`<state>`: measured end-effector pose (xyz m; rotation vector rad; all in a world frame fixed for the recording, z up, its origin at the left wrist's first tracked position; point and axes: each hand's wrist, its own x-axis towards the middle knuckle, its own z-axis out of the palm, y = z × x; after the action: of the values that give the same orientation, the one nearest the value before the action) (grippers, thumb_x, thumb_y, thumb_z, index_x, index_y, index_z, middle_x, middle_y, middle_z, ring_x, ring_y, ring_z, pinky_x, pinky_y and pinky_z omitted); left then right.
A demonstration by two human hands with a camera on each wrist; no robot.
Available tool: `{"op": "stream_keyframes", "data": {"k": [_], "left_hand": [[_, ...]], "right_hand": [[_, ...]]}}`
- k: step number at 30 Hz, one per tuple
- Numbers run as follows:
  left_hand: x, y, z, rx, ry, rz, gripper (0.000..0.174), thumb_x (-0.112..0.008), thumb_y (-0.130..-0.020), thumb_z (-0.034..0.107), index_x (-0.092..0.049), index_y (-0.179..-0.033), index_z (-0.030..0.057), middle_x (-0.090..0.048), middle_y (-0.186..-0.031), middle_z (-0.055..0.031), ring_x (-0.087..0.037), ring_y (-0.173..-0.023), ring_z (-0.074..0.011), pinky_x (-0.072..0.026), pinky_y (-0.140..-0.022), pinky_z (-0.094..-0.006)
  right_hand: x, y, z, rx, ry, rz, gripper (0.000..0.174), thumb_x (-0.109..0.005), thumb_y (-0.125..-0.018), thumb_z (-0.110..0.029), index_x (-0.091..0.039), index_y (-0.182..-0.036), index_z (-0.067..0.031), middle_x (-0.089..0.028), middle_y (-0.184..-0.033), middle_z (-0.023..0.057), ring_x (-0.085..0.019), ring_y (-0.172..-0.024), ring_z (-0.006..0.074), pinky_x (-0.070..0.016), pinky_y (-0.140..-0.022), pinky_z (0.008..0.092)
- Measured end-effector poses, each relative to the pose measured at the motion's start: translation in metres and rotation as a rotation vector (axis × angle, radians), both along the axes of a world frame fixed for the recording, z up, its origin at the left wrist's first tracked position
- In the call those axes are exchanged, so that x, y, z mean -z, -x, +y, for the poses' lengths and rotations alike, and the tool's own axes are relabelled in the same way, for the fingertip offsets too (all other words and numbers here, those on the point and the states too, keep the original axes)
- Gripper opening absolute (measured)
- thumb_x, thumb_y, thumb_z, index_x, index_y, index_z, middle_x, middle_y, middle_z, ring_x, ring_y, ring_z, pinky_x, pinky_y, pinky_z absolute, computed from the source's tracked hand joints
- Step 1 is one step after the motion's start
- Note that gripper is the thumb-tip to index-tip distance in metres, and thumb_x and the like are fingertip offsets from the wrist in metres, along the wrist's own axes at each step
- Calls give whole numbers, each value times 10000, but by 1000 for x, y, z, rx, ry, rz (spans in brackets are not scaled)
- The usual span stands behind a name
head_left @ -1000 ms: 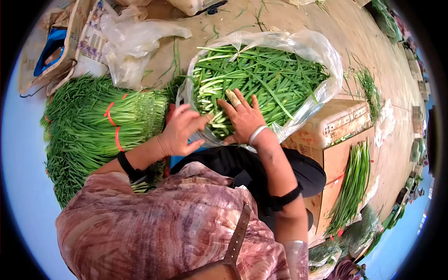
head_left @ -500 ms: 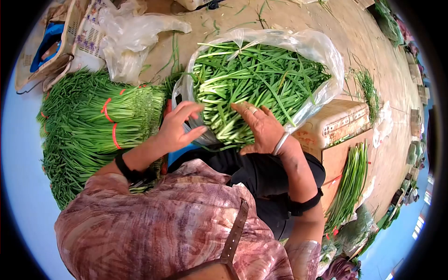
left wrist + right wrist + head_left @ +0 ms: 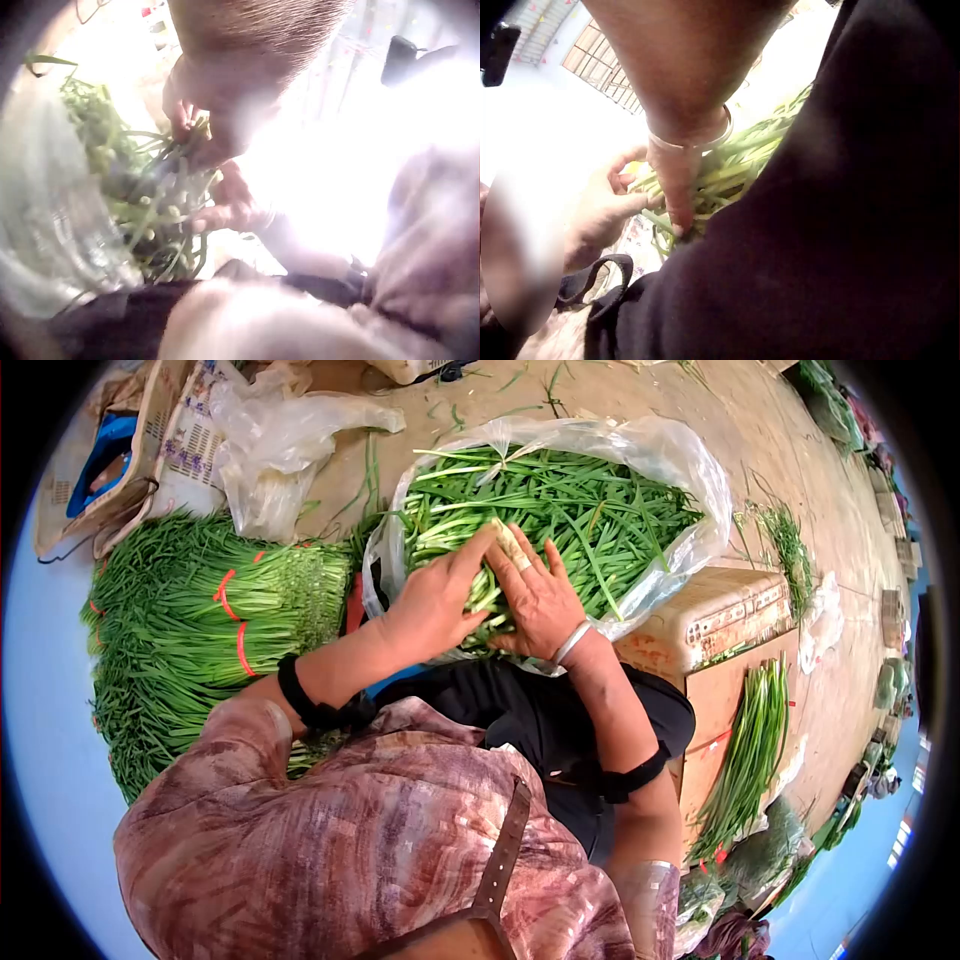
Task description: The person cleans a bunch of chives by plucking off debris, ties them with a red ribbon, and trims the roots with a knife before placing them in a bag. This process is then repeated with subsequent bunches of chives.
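Observation:
Loose garlic chives (image 3: 590, 520) fill a clear plastic bag (image 3: 700, 470) in front of the person, pale cut ends toward the left. My right hand (image 3: 545, 605), wearing a bracelet, rests on the near part with its fingers extended and spread; a pale wrap covers one finger. From the left, my left hand (image 3: 440, 595) reaches over the pale ends and holds some stems between fingers and thumb, its fingertips right at the right hand's. In the right wrist view the left hand (image 3: 604, 210) curls at the stems (image 3: 727, 176), and the right thumb (image 3: 679, 214) points down among them.
Left of the bag lies a large stack of chive bunches (image 3: 160, 640) tied with red bands. A crumpled plastic bag (image 3: 285, 450) and crates (image 3: 140, 470) are behind it. On the right stand a worn crate (image 3: 720, 605) and a bundle of long green stems (image 3: 750, 760).
My left hand has moved right, from the bag's left edge onto the pale stem ends beside the right hand. My right hand drew back toward the body, then returned forward and left.

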<state>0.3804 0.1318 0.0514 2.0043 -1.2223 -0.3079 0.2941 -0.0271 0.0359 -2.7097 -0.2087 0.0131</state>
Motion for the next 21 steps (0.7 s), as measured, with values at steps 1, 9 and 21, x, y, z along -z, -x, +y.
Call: {"op": "stream_keyframes", "data": {"k": [1,9,21], "left_hand": [[-1,-5,-8,0,4,-2,847,-717,-616,51,-269,-1333,20,-544,-1003,-180,-571,-830,-307,-484,-692,-362],[-11,-19,-30,60,99,168,695,-725,-646,21,-426,-1267,106,-592,-921,-100,-587,-753,-159,-509,-675,-268],[48,-117,-21,-53,-230,-321,494,-651,-719,201,-508,-1168,54,-523,-1163,-115,-508,-1027,-288,-395,-876,-414]], "right_hand": [[2,-3,0,16,-8,-42,1078,-781,-528,-370,-186,-1384,-97,-253,-1414,137,-199,-1332,314,-187,-1035,542],[12,-16,-21,106,-303,-13,754,-760,-569,-345,-427,-1201,-105,-535,-1116,110,-488,-1110,276,-252,-1000,524],[20,-7,-14,122,-493,-290,339,-725,-545,-134,-541,-829,-114,-605,-871,21,-559,-856,257,-368,-886,392]]}}
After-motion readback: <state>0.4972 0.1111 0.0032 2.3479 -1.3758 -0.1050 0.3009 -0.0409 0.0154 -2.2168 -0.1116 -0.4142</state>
